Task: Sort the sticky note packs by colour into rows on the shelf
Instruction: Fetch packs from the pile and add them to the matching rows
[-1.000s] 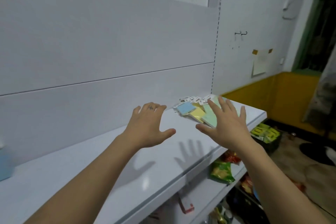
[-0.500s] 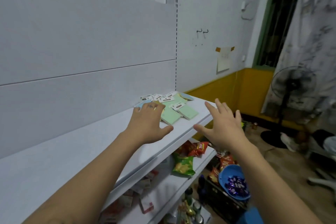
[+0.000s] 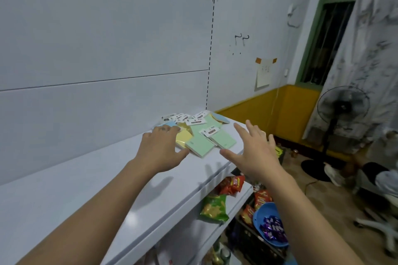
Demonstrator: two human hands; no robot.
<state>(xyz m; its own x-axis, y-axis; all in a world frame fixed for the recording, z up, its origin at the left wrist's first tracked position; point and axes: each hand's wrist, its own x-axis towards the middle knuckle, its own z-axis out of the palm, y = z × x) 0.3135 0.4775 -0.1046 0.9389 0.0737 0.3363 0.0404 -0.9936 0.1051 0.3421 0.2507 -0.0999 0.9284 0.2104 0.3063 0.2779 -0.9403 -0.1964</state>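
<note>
A jumbled pile of sticky note packs lies at the far right end of the white shelf point(image 3: 64, 196): green packs point(image 3: 199, 144), a yellow pack point(image 3: 183, 137), and blue packs point(image 3: 221, 117), each with a white header card. My left hand point(image 3: 160, 148) hovers with fingers spread over the pile's left edge, its fingertips covering part of a yellow and a blue pack. My right hand point(image 3: 255, 150) is open, held above the shelf's front corner, just right of the green packs. Neither hand holds anything.
Below the shelf, a lower shelf carries a green snack bag point(image 3: 214, 207) and a red snack bag point(image 3: 231, 184). A blue bowl of sweets point(image 3: 269, 225) sits lower right. A standing fan point(image 3: 342, 109) and a chair base are on the floor to the right.
The view has swung right, bringing the pile closer. My left hand has come to the pile's left edge; my right hand has shifted off the green packs to the shelf corner.
</note>
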